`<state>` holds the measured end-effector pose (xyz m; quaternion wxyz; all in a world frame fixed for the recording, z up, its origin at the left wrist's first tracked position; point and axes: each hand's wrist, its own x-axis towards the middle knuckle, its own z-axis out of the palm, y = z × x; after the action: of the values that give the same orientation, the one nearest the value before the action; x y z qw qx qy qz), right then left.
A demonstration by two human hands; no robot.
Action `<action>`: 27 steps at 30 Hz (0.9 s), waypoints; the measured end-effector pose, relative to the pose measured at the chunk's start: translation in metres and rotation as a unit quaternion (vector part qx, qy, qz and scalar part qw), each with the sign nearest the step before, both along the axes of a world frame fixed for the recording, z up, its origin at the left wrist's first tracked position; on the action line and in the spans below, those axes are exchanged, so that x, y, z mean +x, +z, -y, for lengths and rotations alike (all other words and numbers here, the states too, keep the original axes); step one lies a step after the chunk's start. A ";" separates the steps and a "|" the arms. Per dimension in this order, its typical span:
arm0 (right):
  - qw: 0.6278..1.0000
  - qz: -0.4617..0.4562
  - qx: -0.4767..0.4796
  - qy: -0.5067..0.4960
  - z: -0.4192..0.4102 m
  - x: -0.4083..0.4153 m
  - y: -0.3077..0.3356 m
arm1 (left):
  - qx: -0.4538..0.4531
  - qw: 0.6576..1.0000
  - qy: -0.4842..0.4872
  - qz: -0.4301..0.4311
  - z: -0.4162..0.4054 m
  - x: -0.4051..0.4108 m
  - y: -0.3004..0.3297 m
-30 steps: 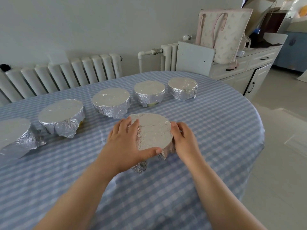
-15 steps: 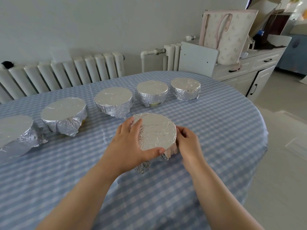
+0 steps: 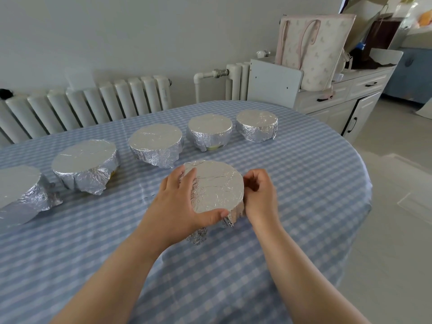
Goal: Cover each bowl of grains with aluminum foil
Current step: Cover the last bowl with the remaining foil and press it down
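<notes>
A round table under a blue-and-white checked tablecloth (image 3: 292, 206) fills most of what I see, and behind it a white ribbed radiator (image 3: 93, 106) runs along the grey wall. To the right of the radiator stands a white cabinet with dark handles (image 3: 346, 99), and a pale pink patterned tote bag (image 3: 315, 50) sits on top of it.

Across the far side of the cloth, five bowls wrapped in crinkled aluminium foil sit in a curved row, well apart from each other. The leftmost foil-covered bowl (image 3: 16, 195) is cut off by the edge of my view. Next to it comes the second foil-covered bowl (image 3: 84, 164), with a ragged foil skirt hanging down its side, then the middle foil-covered bowl (image 3: 155, 143), the fourth foil-covered bowl (image 3: 210, 130) showing a sliver of yellow at its base, and the rightmost foil-covered bowl (image 3: 257, 125).

Nearer to me, in front of that row, stands the foil-covered bowl I am working on (image 3: 217, 185), its top a flat silver disc with foil crumpled down the sides.

My left hand (image 3: 177, 202) lies over its left side, fingers spread on the foil and thumb pressed along the near rim. My right hand (image 3: 259, 192) is against its right side, fingers curled in and pinching the foil at the rim.
</notes>
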<state>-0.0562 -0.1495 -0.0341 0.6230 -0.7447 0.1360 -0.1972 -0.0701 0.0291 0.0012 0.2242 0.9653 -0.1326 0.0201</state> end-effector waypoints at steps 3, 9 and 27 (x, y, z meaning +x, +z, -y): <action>0.999 0.012 -0.030 -0.006 0.007 -0.005 0.003 | -0.001 1.000 0.006 -0.001 0.002 0.000 0.000; 0.995 -0.016 -0.049 0.084 0.005 -0.021 -0.001 | -0.007 0.997 0.077 0.006 0.021 -0.011 0.001; 0.998 -0.017 -0.046 0.045 -0.017 -0.016 -0.014 | -0.006 0.996 0.090 0.021 0.019 -0.009 0.000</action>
<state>-0.0724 -0.1321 -0.0478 0.5940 -0.7810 0.1036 -0.1628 -0.0793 0.0103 0.0016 0.2248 0.9712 -0.0501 0.0616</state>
